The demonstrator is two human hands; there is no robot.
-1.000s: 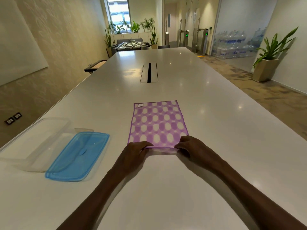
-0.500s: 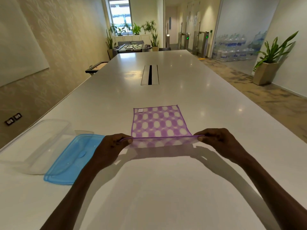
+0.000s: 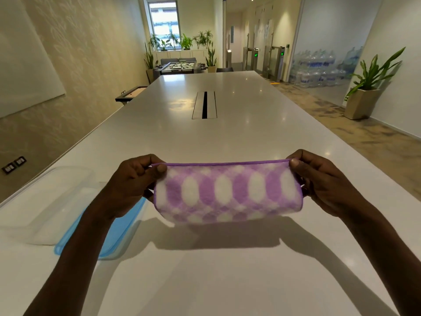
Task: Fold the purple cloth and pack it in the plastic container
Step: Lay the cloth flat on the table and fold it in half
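Purple cloth (image 3: pixel 227 192) held up above the white tabletop (image 3: pixel 227 137), stretched between both hands, left hand (image 3: pixel 134 185) fingers (image 3: pixel 157 169) pinched on one top corner, right hand (image 3: pixel 323 181) fingers pinched on the other, clear plastic container (image 3: pixel 45 201) and blue lid (image 3: pixel 123 226) below-left of the left fingers

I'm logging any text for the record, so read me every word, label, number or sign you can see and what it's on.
No text can be read.
Water bottles: blue labels, too blurred.
Gates: green lit signs, symbols only, unclear.
Green sign by the planter: too small.
Cloth, lid, container: no lettering shows.
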